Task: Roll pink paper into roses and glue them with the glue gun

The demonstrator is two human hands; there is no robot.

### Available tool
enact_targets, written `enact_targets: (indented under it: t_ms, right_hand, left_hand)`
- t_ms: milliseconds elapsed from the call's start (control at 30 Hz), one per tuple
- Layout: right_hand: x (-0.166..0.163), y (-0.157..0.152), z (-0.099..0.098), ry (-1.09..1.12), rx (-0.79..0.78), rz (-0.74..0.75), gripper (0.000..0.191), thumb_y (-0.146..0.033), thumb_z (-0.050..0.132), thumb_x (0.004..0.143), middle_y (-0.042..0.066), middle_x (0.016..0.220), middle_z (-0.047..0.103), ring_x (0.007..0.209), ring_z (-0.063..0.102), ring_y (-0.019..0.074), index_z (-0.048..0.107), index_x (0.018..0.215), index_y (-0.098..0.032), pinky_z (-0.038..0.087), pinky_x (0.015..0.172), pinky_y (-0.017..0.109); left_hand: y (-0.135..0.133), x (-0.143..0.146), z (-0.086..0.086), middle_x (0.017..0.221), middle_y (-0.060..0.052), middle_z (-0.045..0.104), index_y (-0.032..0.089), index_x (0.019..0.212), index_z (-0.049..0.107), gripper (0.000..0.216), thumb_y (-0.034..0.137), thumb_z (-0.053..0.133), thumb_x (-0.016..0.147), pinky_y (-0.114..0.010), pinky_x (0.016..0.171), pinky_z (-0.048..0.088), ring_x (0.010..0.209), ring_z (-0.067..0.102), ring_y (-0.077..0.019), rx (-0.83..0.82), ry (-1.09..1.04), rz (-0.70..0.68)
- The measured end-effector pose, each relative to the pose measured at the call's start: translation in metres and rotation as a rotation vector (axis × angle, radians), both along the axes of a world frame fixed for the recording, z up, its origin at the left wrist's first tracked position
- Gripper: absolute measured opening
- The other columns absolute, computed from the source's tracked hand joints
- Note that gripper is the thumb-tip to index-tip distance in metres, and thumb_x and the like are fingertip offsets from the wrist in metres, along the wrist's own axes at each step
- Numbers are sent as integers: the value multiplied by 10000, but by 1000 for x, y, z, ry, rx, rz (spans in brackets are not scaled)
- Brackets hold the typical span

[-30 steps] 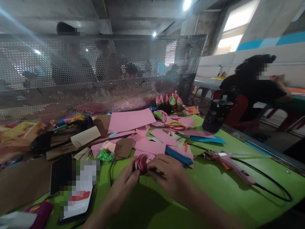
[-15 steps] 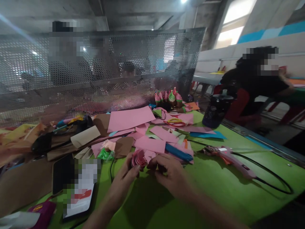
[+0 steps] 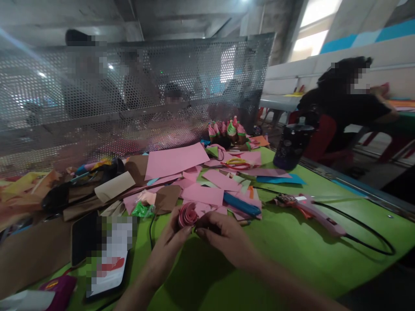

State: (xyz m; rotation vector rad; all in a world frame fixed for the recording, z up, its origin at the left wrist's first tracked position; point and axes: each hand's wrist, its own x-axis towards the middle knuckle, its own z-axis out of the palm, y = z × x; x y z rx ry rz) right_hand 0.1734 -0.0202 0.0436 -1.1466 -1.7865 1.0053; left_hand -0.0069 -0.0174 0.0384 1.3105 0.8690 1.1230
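A pink paper coil (image 3: 188,214), wound in several loose layers, sits in my left hand (image 3: 171,237), whose fingers wrap its left side while the thumb presses below. At the coil's lower right edge, my right hand (image 3: 223,235) is closed in a pinch, its fingertips touching the paper. Those fingers partly hide the edge they grip. Pink paper sheets (image 3: 202,195) lie just beyond both hands, beside a blue rolled or folded item (image 3: 241,204). Under my wrists is the green tabletop (image 3: 201,280).
To the right rests a pink glue gun (image 3: 320,218) with a looping black cable. Scissors (image 3: 236,163), paper swirl cones (image 3: 231,131) and a dark bottle (image 3: 292,144) stand or lie farther back. Phones (image 3: 86,237) are at left. A perforated metal screen (image 3: 194,95) borders the table; a person (image 3: 343,103) sits beyond.
My right fingertips have moved left, up against the coil. The coil has turned so its spiral faces me more. The whole view has shifted slightly.
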Motion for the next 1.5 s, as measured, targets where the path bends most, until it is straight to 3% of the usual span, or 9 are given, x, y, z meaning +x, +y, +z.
enact_targets:
  t_ms: [167,500,867,1233,1500]
  right_hand:
    - [3,-1,2,14,105,-34,81,-200,601,887,12,771,643,714,562,162,643,822,-175,404,622,260]
    - [3,-5,4,21,514,-70,149,-94,632,885,28,854,699,795,617,157,708,938,-211,454,696,250]
    - [3,-10,5,-8,460,-113,182,-106,597,908,17,942,707,836,641,154,679,1014,-228,470,732,247]
    - [4,-8,2,-9,385,-128,103,-138,587,923,13,852,673,754,597,154,649,888,-213,436,680,257]
    - [3,-9,2,-45,402,-154,203,-12,593,815,-3,797,666,712,587,150,631,831,-211,418,648,251]
  left_hand:
    - [-1,-1,-4,1414,-28,575,275,1343,564,494,351,626,859,-374,1148,302,1366,423,-265,-45,-69,-48]
    - [2,1,-10,1455,-58,534,261,1373,527,491,402,580,906,-436,1157,288,1374,410,-296,-59,-2,-42]
    - [-3,9,-5,1633,6,258,319,1514,328,570,436,470,974,-382,1230,137,1506,169,-245,44,117,-85]
    - [-4,10,-4,1592,-8,357,332,1473,420,567,445,555,934,-418,1210,226,1483,252,-280,-7,120,-75]
    - [-7,16,-2,1540,-26,449,289,1427,480,571,493,586,905,-394,1196,267,1461,306,-269,-30,133,-33]
